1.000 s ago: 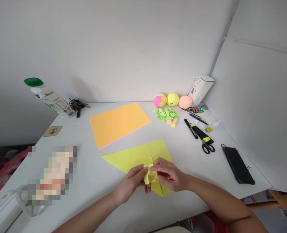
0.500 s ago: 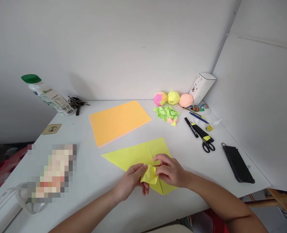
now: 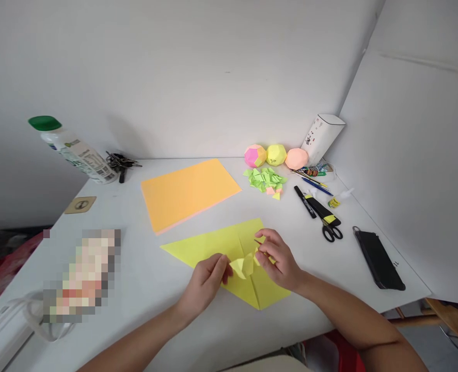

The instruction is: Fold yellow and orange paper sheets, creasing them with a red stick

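My left hand [image 3: 204, 281] is closed, pinching the left corner of a small folded piece of yellow paper [image 3: 241, 267]. My right hand [image 3: 280, 262] is closed too, around a thin red stick-like tool [image 3: 258, 242] whose kind I cannot make out. Its fingertips are at the right edge of the folded piece, and whether they grip the paper is unclear. Both hands are over a large creased sheet of yellow paper [image 3: 205, 247] lying on the table.
An orange paper stack [image 3: 190, 194], green paper bits [image 3: 265, 179] and faceted paper balls [image 3: 276, 155] are farther back. Toward the right are black-handled scissors [image 3: 331, 232], a black marker [image 3: 304, 201], a glue bottle [image 3: 334, 202] and a black phone-like case [image 3: 379, 261]. A white bottle [image 3: 79, 155] stands left.
My right hand has risen slightly and moved right, with the red tool's tip now pointing up and left. My left hand has shifted left, and the folded yellow paper is more turned and spread between the hands.
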`<state>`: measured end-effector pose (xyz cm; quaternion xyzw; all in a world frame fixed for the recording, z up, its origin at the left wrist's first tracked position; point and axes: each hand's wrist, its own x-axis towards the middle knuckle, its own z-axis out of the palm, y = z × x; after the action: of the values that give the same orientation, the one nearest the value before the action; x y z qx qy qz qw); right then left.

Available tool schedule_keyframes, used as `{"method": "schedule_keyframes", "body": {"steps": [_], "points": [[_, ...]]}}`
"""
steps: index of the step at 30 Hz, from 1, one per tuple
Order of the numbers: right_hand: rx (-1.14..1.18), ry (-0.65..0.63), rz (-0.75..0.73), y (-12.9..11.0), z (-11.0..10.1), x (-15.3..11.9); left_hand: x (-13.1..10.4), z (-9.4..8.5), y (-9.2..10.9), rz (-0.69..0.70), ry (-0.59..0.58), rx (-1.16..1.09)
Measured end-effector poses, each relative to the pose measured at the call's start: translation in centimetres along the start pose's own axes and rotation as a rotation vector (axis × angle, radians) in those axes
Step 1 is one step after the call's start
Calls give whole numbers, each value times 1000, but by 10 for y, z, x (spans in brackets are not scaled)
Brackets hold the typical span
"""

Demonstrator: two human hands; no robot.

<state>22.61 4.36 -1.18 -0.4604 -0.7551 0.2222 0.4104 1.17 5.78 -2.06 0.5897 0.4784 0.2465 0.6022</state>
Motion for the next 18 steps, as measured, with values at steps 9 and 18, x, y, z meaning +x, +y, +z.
{"method": "schedule_keyframes", "body": {"steps": [9, 18], "points": [[-316, 51, 314, 34, 0, 8, 17, -3, -44, 689, 58, 1169], [-679, -42, 308, 44, 10, 2, -3, -3, -30, 553, -18, 1398]]}}
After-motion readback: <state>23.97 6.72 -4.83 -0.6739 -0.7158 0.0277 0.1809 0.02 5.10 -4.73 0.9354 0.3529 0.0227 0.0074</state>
